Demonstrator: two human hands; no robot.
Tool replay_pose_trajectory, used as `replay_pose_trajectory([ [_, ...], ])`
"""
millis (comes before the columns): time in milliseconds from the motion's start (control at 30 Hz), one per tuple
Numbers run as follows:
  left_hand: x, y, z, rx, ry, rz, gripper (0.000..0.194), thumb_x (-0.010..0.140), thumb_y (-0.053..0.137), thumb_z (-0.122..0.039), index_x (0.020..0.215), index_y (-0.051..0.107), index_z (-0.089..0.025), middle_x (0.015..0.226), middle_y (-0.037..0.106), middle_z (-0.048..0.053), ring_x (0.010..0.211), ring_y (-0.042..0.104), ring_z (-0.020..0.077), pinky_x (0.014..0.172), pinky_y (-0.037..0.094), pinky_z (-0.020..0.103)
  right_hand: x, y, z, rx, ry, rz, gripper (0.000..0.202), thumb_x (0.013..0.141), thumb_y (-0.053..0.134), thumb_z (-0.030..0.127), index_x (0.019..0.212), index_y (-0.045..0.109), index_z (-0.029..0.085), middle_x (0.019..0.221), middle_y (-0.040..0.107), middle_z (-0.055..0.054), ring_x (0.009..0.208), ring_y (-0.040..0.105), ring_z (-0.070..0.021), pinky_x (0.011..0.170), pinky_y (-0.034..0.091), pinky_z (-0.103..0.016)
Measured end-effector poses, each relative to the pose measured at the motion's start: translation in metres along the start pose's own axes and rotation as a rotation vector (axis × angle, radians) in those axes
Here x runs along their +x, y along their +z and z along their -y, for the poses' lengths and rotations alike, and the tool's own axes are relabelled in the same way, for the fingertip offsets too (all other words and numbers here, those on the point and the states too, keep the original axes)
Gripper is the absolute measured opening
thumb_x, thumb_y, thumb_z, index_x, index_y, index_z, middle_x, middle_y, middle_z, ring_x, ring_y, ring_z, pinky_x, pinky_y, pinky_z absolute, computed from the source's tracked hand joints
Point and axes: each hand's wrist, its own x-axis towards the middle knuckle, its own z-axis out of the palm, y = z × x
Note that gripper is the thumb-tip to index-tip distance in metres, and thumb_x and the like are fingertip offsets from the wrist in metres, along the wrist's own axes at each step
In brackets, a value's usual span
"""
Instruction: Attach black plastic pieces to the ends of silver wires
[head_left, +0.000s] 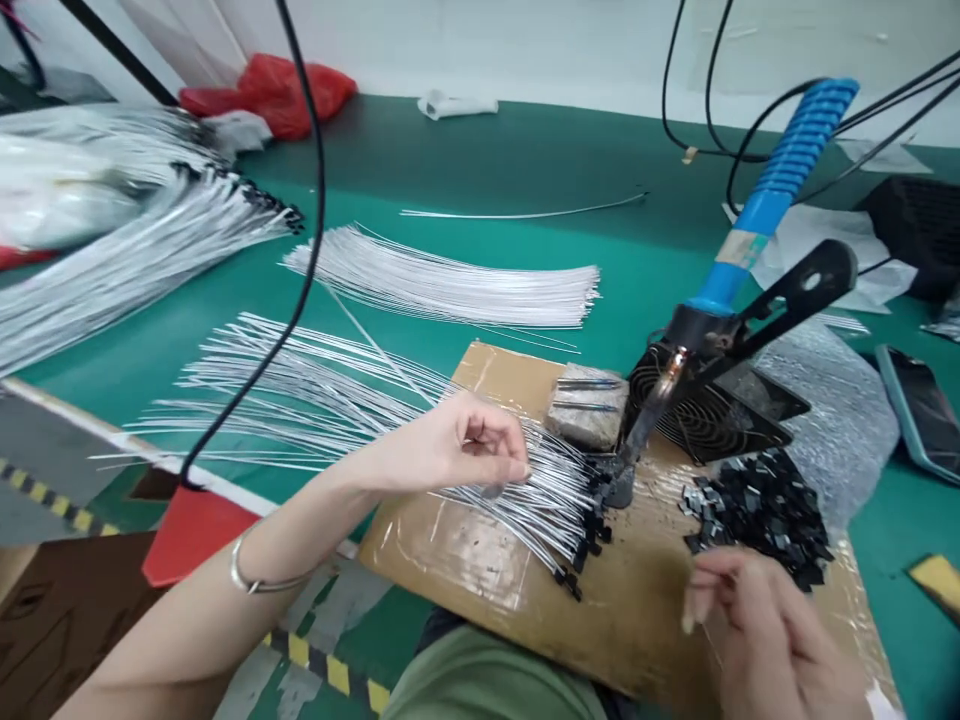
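My left hand (480,445) is closed in a pinch over a fanned bundle of thin white wires (315,405); what its fingertips hold, if anything, cannot be made out. Small black ends (574,580) tip these wires at the right. My right hand (772,630), at the lower right, has its fingers curled together beside a heap of small black pieces (765,510). Anything in its pinch is too small to name. Between the hands, a blue-handled soldering iron (780,190) slants down, its dark tip close to the black wire ends.
A brown board (480,560) lies under the work. On it are a grooved block (589,405) and a black fan (690,400). Behind lie more white wires (465,280). A black cable (319,180) hangs across the left; a phone (922,410) lies far right.
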Motion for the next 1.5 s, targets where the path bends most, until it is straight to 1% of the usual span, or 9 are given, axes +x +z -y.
replay_pose_trajectory([
  [133, -0.001, 0.026, 0.006, -0.043, -0.023, 0.004, 0.019, 0.083, 0.077, -0.029, 0.074, 0.072, -0.013, 0.063, 0.065, 0.001, 0.058, 0.053, 0.0103, 0.056, 0.041, 0.021, -0.009, 0.044, 0.036, -0.02, 0.149, 0.227, 0.034, 0.1, 0.064, 0.051, 0.087, 0.074, 0.022, 0.062, 0.06, 0.002, 0.054, 0.054, -0.012, 0.052, 0.041, -0.024],
  [333, -0.003, 0.035, 0.005, 0.062, -0.003, -0.015, 0.024, 0.09, 0.07, -0.032, 0.074, 0.074, -0.014, 0.063, 0.068, 0.002, 0.059, 0.056, 0.0125, 0.057, 0.043, 0.023, -0.004, 0.052, 0.038, -0.115, 0.012, 0.336, 0.034, 0.103, 0.061, 0.037, 0.074, 0.066, 0.021, 0.063, 0.054, 0.004, 0.051, 0.044, -0.0096, 0.05, 0.033, -0.025],
  [533, -0.01, 0.027, 0.003, 0.231, 0.059, -0.451, 0.027, 0.099, 0.062, -0.041, 0.099, 0.08, -0.021, 0.101, 0.083, 0.007, 0.093, 0.073, 0.0246, 0.068, 0.051, 0.029, -0.008, 0.051, 0.031, -0.126, 0.016, 0.312, 0.032, 0.104, 0.06, 0.036, 0.076, 0.063, 0.022, 0.061, 0.051, 0.004, 0.05, 0.043, -0.0102, 0.047, 0.031, -0.025],
  [700, -0.012, 0.05, -0.004, 0.267, 0.09, -0.229, 0.023, 0.099, 0.062, -0.034, 0.106, 0.079, -0.019, 0.104, 0.082, 0.008, 0.093, 0.074, 0.0229, 0.063, 0.049, 0.026, -0.009, 0.051, 0.03, -0.145, -0.012, 0.308, 0.031, 0.104, 0.06, 0.035, 0.076, 0.063, 0.022, 0.062, 0.051, 0.004, 0.049, 0.043, -0.0099, 0.046, 0.031, -0.024],
  [833, -0.005, 0.071, -0.004, 0.221, 0.01, -0.103, 0.022, 0.098, 0.062, -0.031, 0.087, 0.075, -0.017, 0.073, 0.071, 0.003, 0.064, 0.059, 0.0153, 0.058, 0.041, 0.026, -0.01, 0.05, 0.031, -0.169, -0.061, 0.263, 0.029, 0.103, 0.062, 0.033, 0.076, 0.065, 0.022, 0.061, 0.053, 0.004, 0.05, 0.046, -0.0101, 0.048, 0.036, -0.023],
  [1067, 0.001, 0.07, -0.001, -0.053, -0.091, -0.031, 0.026, 0.093, 0.065, -0.035, 0.078, 0.069, -0.015, 0.064, 0.056, -0.001, 0.059, 0.043, 0.0117, 0.054, 0.032, 0.024, -0.016, 0.055, 0.028, 0.025, -0.058, 0.125, 0.013, 0.096, 0.073, 0.026, 0.085, 0.077, 0.021, 0.07, 0.067, 0.0, 0.053, 0.057, -0.0114, 0.048, 0.047, -0.023],
  [1300, 0.005, 0.069, 0.002, -0.227, -0.095, 0.008, 0.026, 0.085, 0.075, -0.037, 0.074, 0.066, -0.015, 0.061, 0.055, -0.003, 0.057, 0.042, 0.0109, 0.054, 0.033, 0.024, -0.02, 0.059, 0.021, 0.086, -0.14, 0.062, 0.01, 0.091, 0.076, 0.015, 0.085, 0.079, 0.023, 0.069, 0.071, 0.0, 0.058, 0.064, -0.0133, 0.051, 0.052, -0.024],
  [1400, 0.001, 0.072, 0.001, -0.07, -0.055, -0.083, 0.024, 0.091, 0.069, -0.034, 0.077, 0.07, -0.015, 0.067, 0.063, 0.0, 0.059, 0.049, 0.0125, 0.055, 0.036, 0.025, -0.022, 0.06, 0.02, 0.058, -0.189, 0.057, 0.013, 0.091, 0.075, 0.011, 0.087, 0.079, 0.023, 0.068, 0.071, 0.0, 0.061, 0.066, -0.0139, 0.056, 0.053, -0.024],
  [1500, -0.007, 0.076, -0.001, 0.186, 0.077, -0.192, 0.023, 0.098, 0.062, -0.03, 0.082, 0.073, -0.017, 0.071, 0.068, 0.001, 0.064, 0.055, 0.0145, 0.06, 0.039, 0.027, -0.025, 0.064, 0.021, 0.056, -0.079, 0.015, 0.012, 0.091, 0.077, 0.017, 0.08, 0.078, 0.022, 0.065, 0.071, 0.001, 0.053, 0.063, -0.0126, 0.052, 0.051, -0.024],
])
